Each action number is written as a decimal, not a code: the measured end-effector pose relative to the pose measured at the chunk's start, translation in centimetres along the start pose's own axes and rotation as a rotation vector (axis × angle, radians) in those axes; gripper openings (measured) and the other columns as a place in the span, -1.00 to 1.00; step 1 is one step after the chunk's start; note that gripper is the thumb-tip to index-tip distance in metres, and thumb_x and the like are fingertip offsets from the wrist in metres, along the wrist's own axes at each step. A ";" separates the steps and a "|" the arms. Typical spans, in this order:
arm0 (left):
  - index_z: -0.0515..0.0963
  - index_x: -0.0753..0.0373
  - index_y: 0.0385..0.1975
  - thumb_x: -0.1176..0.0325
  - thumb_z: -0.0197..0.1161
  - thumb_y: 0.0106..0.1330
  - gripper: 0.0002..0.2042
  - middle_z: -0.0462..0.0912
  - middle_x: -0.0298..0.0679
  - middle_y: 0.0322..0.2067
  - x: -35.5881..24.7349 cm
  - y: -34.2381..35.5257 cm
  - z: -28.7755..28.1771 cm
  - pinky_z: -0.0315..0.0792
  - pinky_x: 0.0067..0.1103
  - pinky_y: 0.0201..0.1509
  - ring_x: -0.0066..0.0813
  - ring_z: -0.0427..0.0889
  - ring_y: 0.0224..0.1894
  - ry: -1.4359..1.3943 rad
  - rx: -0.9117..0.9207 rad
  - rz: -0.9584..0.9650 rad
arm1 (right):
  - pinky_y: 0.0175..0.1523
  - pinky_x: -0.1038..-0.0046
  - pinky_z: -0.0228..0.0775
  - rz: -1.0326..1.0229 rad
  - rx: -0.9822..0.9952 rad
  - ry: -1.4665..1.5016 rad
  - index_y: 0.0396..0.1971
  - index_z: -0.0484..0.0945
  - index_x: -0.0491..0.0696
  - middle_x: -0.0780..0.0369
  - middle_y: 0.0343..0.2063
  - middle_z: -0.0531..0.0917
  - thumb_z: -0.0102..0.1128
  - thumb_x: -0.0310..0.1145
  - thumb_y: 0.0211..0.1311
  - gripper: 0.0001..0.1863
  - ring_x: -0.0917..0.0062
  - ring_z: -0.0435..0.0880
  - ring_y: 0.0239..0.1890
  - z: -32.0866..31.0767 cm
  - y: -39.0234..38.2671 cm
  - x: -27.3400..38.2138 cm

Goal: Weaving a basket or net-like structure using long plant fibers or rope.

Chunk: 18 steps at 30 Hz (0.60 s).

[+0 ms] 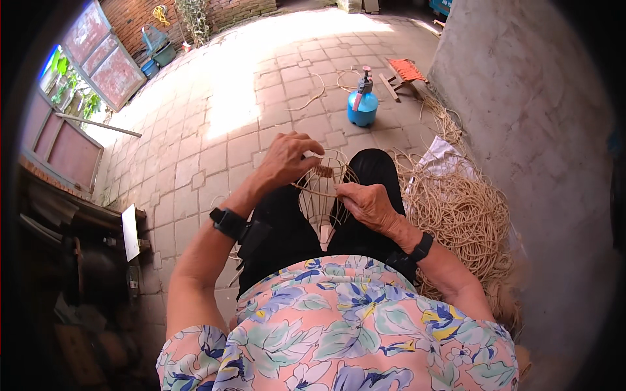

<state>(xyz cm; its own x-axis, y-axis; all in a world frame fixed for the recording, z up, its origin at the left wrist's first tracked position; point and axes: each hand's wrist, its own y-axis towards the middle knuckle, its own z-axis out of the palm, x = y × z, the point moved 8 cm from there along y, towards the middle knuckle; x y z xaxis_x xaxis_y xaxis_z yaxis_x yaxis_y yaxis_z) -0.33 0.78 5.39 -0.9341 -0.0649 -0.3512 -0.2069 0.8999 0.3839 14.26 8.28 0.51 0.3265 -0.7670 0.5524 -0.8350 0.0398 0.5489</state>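
Between my knees is a wire frame (318, 207), rounded like a small basket, with pale cord woven in a short band (323, 171) near its far side. My left hand (290, 159) bends over the frame's far left side, fingers curled toward the thumb beside the woven band; what they pinch is too small to make out. On the near right side, my right hand (370, 207) is closed, thumb and forefinger gripping the frame's cord-wrapped rim. The lower wires hang between my black-trousered legs.
A big heap of tan cord (456, 221) lies at my right beside a grey wall (521, 98). Ahead stand a blue pump sprayer (362, 107) and a folding stool (407, 70) with an orange seat. Dark clutter and a white board (130, 233) are at left, on brick paving.
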 end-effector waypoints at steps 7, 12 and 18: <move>0.69 0.27 -0.38 0.21 0.33 0.04 -0.74 0.69 -0.16 -0.49 0.5 1.3 5.0 0.50 -0.45 -0.21 -0.27 0.67 -0.42 -0.134 0.211 -0.123 | -0.39 0.42 0.50 0.036 -0.027 0.034 -0.31 0.56 -0.05 0.19 -0.51 0.66 0.21 -0.48 0.18 -0.92 0.32 0.68 -0.47 -1.0 0.0 -0.9; 0.63 0.20 -0.50 0.21 0.32 0.03 -0.81 0.66 -0.20 -0.56 0.6 1.3 5.5 0.44 -0.45 -0.22 -0.32 0.65 -0.47 -0.017 0.162 -0.252 | -0.35 0.56 0.42 0.440 -0.239 0.408 -0.33 0.53 -0.15 0.27 -0.59 0.58 0.20 -0.50 0.18 -0.92 0.69 0.52 -0.50 -2.9 0.8 -5.6; 0.54 0.12 -0.36 0.29 0.28 0.08 -0.84 0.55 -0.30 -0.59 -1.1 1.2 5.5 0.22 -0.40 -0.15 -0.37 0.58 -0.45 0.075 0.034 -0.170 | -0.35 0.50 0.45 0.339 -0.207 0.280 -0.37 0.48 -0.17 0.19 -0.56 0.63 0.21 -0.55 0.15 -0.90 0.56 0.62 -0.50 -2.3 1.5 -4.1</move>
<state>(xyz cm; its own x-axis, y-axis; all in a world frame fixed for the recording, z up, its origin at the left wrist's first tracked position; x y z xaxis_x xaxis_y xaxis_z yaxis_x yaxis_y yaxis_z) 2.04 4.32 1.57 -0.9058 -0.2482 -0.3434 -0.3547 0.8874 0.2945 12.72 12.96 0.56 0.1814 -0.4880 0.8538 -0.8184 0.4064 0.4062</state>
